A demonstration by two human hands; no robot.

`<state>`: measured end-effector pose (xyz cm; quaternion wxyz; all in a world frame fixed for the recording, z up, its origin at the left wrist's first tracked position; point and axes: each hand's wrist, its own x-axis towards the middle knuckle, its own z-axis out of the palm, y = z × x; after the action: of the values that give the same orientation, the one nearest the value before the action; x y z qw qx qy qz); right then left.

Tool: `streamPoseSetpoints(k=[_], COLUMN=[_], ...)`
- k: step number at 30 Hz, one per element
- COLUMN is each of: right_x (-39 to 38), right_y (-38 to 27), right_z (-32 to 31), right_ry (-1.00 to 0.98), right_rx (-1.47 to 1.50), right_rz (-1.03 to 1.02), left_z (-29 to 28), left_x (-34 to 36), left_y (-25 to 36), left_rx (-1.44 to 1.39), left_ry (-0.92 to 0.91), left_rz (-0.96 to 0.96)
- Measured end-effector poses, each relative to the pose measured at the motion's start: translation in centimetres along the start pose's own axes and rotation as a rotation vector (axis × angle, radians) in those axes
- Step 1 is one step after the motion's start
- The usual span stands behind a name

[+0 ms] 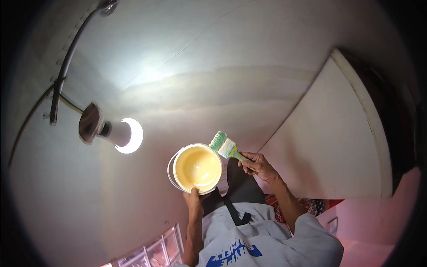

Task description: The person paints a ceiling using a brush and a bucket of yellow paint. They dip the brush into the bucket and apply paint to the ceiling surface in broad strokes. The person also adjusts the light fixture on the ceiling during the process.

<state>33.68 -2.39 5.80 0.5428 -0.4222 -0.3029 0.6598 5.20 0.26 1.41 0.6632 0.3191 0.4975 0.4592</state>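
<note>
A white bucket (198, 165) of pale yellow paint, with a wire handle hanging out to one side, is held at its near rim by my left hand (192, 200). My right hand (257, 166) grips the green handle of a paintbrush (227, 148), whose wide head is stained green and white. The brush head is beside the upper right rim of the bucket; I cannot tell if they touch. Below both hands my legs, a dark strap and my pale printed shirt show.
A lit bulb (130, 135) on a wall fixture and dark pipes (66, 62) are at left. A large white angled panel (333, 138) juts out at right, above red patterned fabric (284, 209). A barred window (155, 247) shows low at left. The pale wall (204, 89) has a thin crack.
</note>
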Motion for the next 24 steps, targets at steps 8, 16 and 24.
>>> streamPoseSetpoints(k=[8, 16, 24], right_x=[-1.0, 2.0, 6.4], right_y=[-6.7, -12.1, -10.0], right_z=[-8.5, -18.7, -22.2], right_ry=[0.714, 1.220, 1.207], right_rx=[-0.214, -0.524, -0.786], right_rz=[-0.412, -0.546, -0.485], left_z=[-0.2, -1.5, -1.0], left_x=[-0.3, 0.1, -0.1], left_y=[0.6, -0.5, -0.3], left_rx=[0.077, 0.114, 0.124], left_ry=[-0.011, -0.046, -0.067], left_rz=[-0.011, 0.041, 0.020])
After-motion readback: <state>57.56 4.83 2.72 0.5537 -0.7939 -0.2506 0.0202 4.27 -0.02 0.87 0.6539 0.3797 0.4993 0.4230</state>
